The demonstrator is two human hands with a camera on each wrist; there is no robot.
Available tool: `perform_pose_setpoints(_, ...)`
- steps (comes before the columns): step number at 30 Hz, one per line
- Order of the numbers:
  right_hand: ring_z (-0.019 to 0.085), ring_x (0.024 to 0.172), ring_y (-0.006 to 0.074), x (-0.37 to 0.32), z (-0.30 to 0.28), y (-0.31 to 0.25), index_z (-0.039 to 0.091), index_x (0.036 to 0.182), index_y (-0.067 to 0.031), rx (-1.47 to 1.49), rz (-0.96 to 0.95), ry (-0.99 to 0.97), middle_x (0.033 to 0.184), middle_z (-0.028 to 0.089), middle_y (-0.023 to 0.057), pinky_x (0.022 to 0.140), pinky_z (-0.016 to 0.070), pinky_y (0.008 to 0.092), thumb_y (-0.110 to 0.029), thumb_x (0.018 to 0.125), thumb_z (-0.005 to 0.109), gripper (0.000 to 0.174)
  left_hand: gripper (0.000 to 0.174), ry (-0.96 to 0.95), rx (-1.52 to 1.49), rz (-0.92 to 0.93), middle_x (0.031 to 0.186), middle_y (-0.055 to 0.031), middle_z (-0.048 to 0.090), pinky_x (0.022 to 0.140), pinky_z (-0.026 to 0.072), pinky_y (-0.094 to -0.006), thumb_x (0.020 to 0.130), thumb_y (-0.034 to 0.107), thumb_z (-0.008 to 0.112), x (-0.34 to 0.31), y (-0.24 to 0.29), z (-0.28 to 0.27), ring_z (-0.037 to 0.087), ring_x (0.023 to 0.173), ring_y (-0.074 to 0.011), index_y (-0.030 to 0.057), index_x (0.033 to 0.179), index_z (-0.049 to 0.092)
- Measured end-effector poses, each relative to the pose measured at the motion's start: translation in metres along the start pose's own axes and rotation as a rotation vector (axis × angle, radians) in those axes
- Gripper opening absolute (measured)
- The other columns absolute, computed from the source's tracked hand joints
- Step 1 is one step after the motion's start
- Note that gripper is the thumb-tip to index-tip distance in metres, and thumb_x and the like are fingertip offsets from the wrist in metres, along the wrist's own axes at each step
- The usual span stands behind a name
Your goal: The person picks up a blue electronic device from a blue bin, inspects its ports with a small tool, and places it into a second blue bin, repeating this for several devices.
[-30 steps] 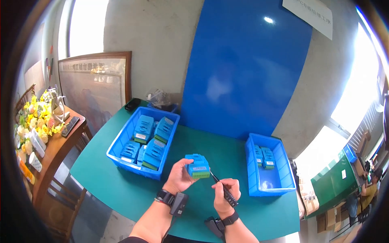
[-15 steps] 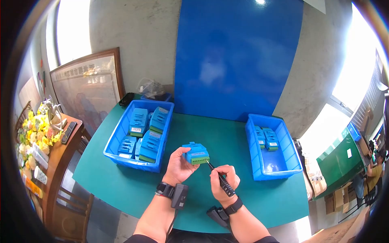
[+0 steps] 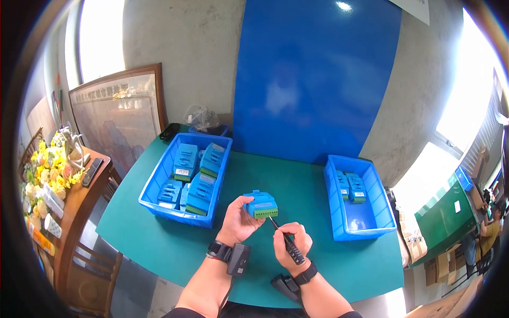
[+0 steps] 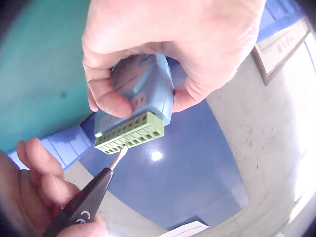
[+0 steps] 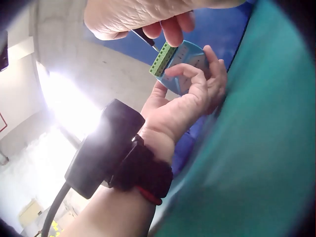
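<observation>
My left hand [image 3: 237, 222] grips a blue electronic module [image 3: 261, 200] above the green table, thumb on one side and fingers on the other. Along the module's near edge runs a green screw terminal block [image 4: 131, 133] with a row of openings. In my right hand [image 3: 301, 238] is a screwdriver [image 4: 81, 202] with a black handle bearing a CE mark. Its slim metal blade points up at the block, the tip right at the lower row of openings in the left wrist view. In the right wrist view, my right hand's fingers partly hide the screwdriver.
To the left, a blue bin [image 3: 154, 209] contains several similar modules. Another blue bin [image 3: 366, 233] at the right has two modules at its far end. A blue panel [image 3: 318, 79] stands behind the green table [image 3: 286, 172]. Flowers [image 3: 53, 175] sit on a wooden table at far left.
The screwdriver tip has gone from beside the module onto the terminal block, then slightly left along it from its right end. The module's terminal side faces me more squarely. The head view has shifted.
</observation>
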State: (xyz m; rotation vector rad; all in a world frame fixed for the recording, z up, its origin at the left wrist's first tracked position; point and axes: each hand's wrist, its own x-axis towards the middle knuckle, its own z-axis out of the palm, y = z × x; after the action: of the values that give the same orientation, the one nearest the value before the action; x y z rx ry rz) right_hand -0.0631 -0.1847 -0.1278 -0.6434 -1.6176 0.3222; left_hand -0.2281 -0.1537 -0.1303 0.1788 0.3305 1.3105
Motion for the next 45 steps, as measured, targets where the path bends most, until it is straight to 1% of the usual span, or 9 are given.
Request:
perform_pose_setpoints(13, 0.061, 0.053, 0.0183, 0.004, 0.004, -0.01, 0.057, 0.087, -0.0036, -0.024, -0.007, -0.171, 0.069, 0.063, 0.0085, 0.05, 0.048, 0.0271, 0.0, 0.074, 0.07, 0.019, 0.025, 0.005, 0.028, 0.01, 0.102, -0.0092, 0.064, 0.075, 0.0508, -0.0347, 0.084, 0.016, 0.061, 0.002, 0.0, -0.004, 0.063, 0.093, -0.0237, 0.0066, 0.106, 0.055)
perform_pose_setpoints(17, 0.061, 0.052, 0.0195, 0.004, 0.004, -0.014, 0.058, 0.086, -0.0032, 0.012, -0.155, -0.181, 0.069, 0.062, 0.0083, 0.048, 0.0469, 0.0276, 0.001, 0.071, 0.071, 0.021, 0.023, 0.021, 0.058, 0.015, 0.1, -0.0083, 0.065, 0.074, 0.0501, -0.0348, 0.084, 0.016, 0.06, -0.001, -0.001, -0.001, 0.063, 0.092, -0.023, 0.007, 0.105, 0.055)
perform_pose_setpoints(24, 0.061, 0.052, 0.0192, 0.007, 0.006, -0.017, 0.059, 0.084, -0.0033, 0.028, -0.147, -0.212, 0.07, 0.063, 0.008, 0.048, 0.047, 0.0273, 0.002, 0.07, 0.071, 0.019, 0.022, 0.022, 0.042, 0.033, 0.099, -0.0086, 0.064, 0.072, 0.0498, -0.0346, 0.084, 0.016, 0.06, -0.002, 0.0, 0.002, 0.063, 0.091, -0.0238, 0.0069, 0.104, 0.055)
perform_pose_setpoints(27, 0.06, 0.051, 0.0188, 0.006, 0.001, -0.015, 0.059, 0.083, -0.0035, -0.051, -0.12, -0.126, 0.069, 0.062, 0.0082, 0.048, 0.0466, 0.0271, 0.001, 0.07, 0.07, 0.017, 0.025, 0.023, 0.019, 0.029, 0.101, -0.0106, 0.063, 0.072, 0.0509, -0.0348, 0.084, 0.016, 0.06, 0.0, 0.0, -0.003, 0.063, 0.093, -0.0265, 0.0054, 0.105, 0.054)
perform_pose_setpoints(30, 0.06, 0.05, 0.0178, 0.007, -0.003, -0.012, 0.059, 0.082, -0.0033, -0.119, -0.1, -0.103, 0.067, 0.062, 0.0079, 0.047, 0.0462, 0.0268, 0.0, 0.071, 0.069, 0.016, 0.036, 0.002, 0.0, 0.037, 0.111, -0.0214, 0.062, 0.075, 0.0533, -0.0353, 0.084, 0.02, 0.058, 0.006, 0.0, -0.011, 0.058, 0.109, -0.0428, -0.0022, 0.113, 0.055)
perform_pose_setpoints(35, 0.06, 0.048, 0.0178, 0.007, -0.002, -0.008, 0.06, 0.079, -0.0049, -0.141, -0.001, -0.06, 0.062, 0.061, 0.0054, 0.048, 0.0471, 0.026, -0.002, 0.071, 0.071, 0.014, 0.038, -0.017, -0.017, 0.032, 0.113, -0.0236, 0.061, 0.082, 0.0536, -0.0376, 0.084, 0.018, 0.057, 0.004, 0.0, -0.013, 0.057, 0.11, -0.044, -0.0046, 0.114, 0.053)
perform_pose_setpoints(38, 0.062, 0.052, 0.0158, 0.004, -0.005, -0.005, 0.059, 0.086, -0.0031, -0.119, -0.017, -0.019, 0.065, 0.062, 0.0062, 0.049, 0.0488, 0.026, -0.001, 0.076, 0.069, 0.014, 0.04, -0.021, -0.016, 0.023, 0.115, -0.0237, 0.06, 0.085, 0.0529, -0.0393, 0.083, 0.016, 0.057, 0.003, 0.0, -0.01, 0.056, 0.111, -0.0439, -0.0044, 0.117, 0.052)
perform_pose_setpoints(42, 0.065, 0.064, 0.0136, 0.006, 0.002, -0.001, 0.055, 0.103, -0.0008, 0.105, 0.263, 0.167, 0.079, 0.066, 0.0094, 0.055, 0.0515, 0.0254, -0.005, 0.09, 0.06, 0.014, 0.047, -0.035, 0.038, 0.002, 0.117, -0.0216, 0.059, 0.091, 0.0508, -0.0435, 0.079, 0.011, 0.057, -0.003, 0.0, 0.002, 0.056, 0.112, -0.0431, -0.0018, 0.124, 0.05)
perform_pose_setpoints(45, 0.065, 0.068, 0.0127, 0.017, -0.003, 0.0, 0.056, 0.104, -0.0009, 0.21, 0.572, 0.115, 0.084, 0.066, 0.0074, 0.06, 0.0527, 0.0249, -0.014, 0.091, 0.064, 0.02, 0.054, -0.048, 0.231, 0.069, 0.12, -0.0181, 0.058, 0.096, 0.048, -0.0455, 0.075, 0.006, 0.056, -0.013, -0.001, 0.017, 0.057, 0.113, -0.0381, 0.0015, 0.129, 0.047)
